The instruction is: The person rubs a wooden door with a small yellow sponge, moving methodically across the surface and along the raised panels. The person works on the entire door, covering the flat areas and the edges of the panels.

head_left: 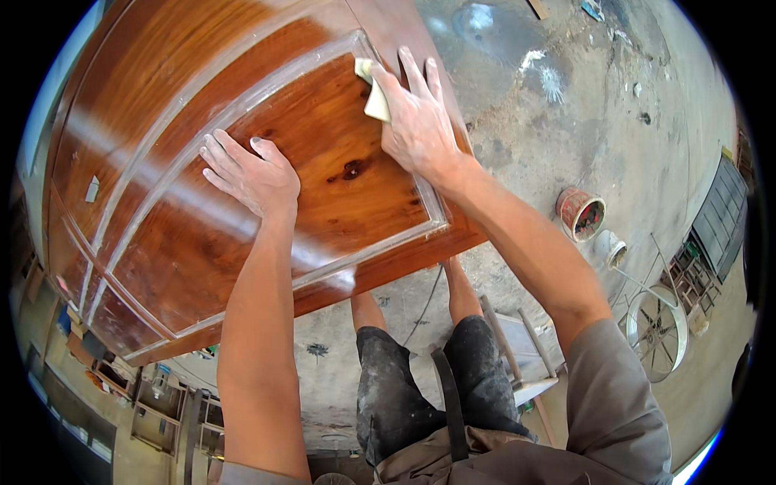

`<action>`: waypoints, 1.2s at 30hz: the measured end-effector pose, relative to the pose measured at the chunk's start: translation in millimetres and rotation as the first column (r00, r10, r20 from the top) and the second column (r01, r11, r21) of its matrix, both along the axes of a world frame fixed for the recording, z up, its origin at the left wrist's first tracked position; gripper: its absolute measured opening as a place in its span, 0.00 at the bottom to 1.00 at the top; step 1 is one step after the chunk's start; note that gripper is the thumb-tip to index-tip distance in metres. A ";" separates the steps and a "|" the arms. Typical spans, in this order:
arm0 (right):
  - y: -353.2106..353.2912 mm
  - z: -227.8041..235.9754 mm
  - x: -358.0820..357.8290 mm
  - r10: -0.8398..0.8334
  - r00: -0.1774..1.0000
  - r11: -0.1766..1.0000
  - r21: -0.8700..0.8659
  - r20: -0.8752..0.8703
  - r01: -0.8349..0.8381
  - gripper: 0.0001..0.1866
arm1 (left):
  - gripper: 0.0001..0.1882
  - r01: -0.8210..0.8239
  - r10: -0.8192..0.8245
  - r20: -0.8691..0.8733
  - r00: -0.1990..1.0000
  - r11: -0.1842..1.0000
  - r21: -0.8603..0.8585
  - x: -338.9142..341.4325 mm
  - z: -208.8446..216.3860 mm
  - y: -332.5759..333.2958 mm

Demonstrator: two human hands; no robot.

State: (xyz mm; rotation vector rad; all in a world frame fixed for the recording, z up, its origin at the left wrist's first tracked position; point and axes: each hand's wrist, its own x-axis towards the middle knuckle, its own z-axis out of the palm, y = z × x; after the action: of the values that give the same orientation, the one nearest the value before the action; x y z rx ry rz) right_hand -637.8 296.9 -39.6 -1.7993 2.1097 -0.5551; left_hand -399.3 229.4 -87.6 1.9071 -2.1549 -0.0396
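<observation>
A large glossy red-brown wooden panel (323, 202) with raised mouldings fills the upper left. Whitish, dusty bands run along its mouldings (250, 93). My right hand (416, 121) is at the far right corner of the inner field, closed on a pale yellow folded piece of sandpaper (377, 103). Its thumb side presses the sheet near the moulding, while other fingers stretch ahead. Flat on the wood, my left hand (255, 174) rests with fingers spread and holds nothing. Between the hands lies a dark knot (352, 170) in the grain.
To the right on the stained concrete floor stand a reddish bucket (580, 213), a white pail (610, 249) and a round metal fan frame (656, 333). A wooden stool (521, 352) is beside my legs. Wooden frames (159, 408) stand at lower left. A small pale scrap (92, 189) lies on the panel.
</observation>
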 end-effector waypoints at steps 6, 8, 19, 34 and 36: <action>81.0 17.9 18.2 0.018 0.994 0.991 0.129 0.108 -0.032 0.42 | 0.35 0.002 -0.001 0.021 1.000 1.000 -0.012 8.4 -4.2 -1.4; 168.4 32.4 35.5 -0.066 0.982 0.953 0.302 0.178 0.010 0.42 | 0.35 -0.008 0.008 0.006 1.000 1.000 -0.008 7.2 -4.5 -2.5; 183.6 31.5 37.3 -0.081 0.983 0.951 0.307 0.163 0.027 0.44 | 0.35 -0.008 0.008 -0.006 1.000 1.000 0.011 4.5 -3.0 -2.8; 189.0 53.1 -38.4 0.441 0.879 0.830 0.291 0.181 -0.476 0.35 | 0.35 -0.012 0.012 -0.043 0.999 1.000 0.001 3.1 -3.3 -3.8; 186.1 62.8 -45.4 0.462 0.845 0.802 0.280 0.270 -0.528 0.34 | 0.35 -0.016 0.017 -0.042 0.999 1.000 0.009 3.6 -4.0 -2.2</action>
State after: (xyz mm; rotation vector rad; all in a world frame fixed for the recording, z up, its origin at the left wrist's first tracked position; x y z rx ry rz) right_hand -683.2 483.1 23.2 -1.8949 1.4068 -0.1869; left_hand -395.7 227.2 -91.7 1.9111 -2.1150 -0.0847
